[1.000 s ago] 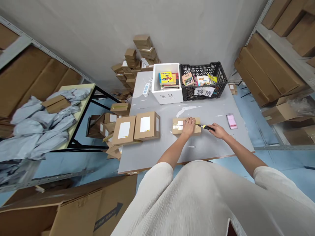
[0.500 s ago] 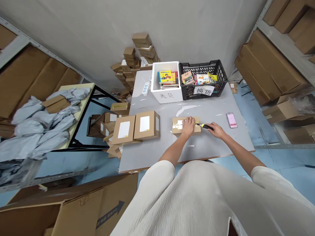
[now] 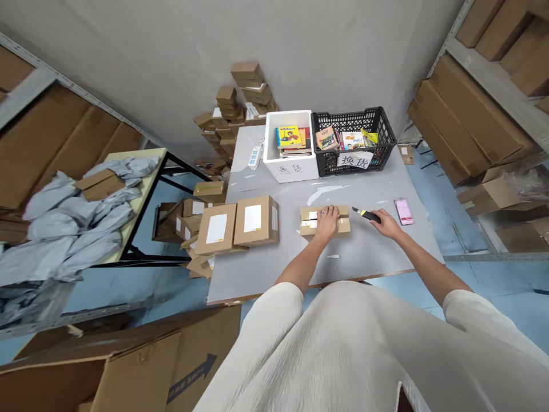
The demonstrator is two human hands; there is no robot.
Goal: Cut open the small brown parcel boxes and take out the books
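Note:
A small cardboard box (image 3: 343, 225) lies on the grey table, its top slit along the middle seam, with white labels and clear tape on it. My left hand (image 3: 328, 222) grips it from above, the fingertips at its far edge. Part of the top is hidden under that hand. To the right of the box, my right hand (image 3: 386, 223) is closed round the black handle of a utility knife (image 3: 368, 215). The knife's blade points left toward the box and is apart from it.
A pink-screened phone (image 3: 404, 212) lies at the right. Two labelled boxes (image 3: 256, 220) stand at the left. Behind are a white foam bin (image 3: 291, 171) and a black crate (image 3: 381, 154) with books. A power strip (image 3: 254, 157) lies by the bin. Grey parcels (image 3: 81, 214) cover the side table.
My right hand has drawn the utility knife away to the right, off the box. The seam at the box's right end now shows a gap. My left hand stays on the box.

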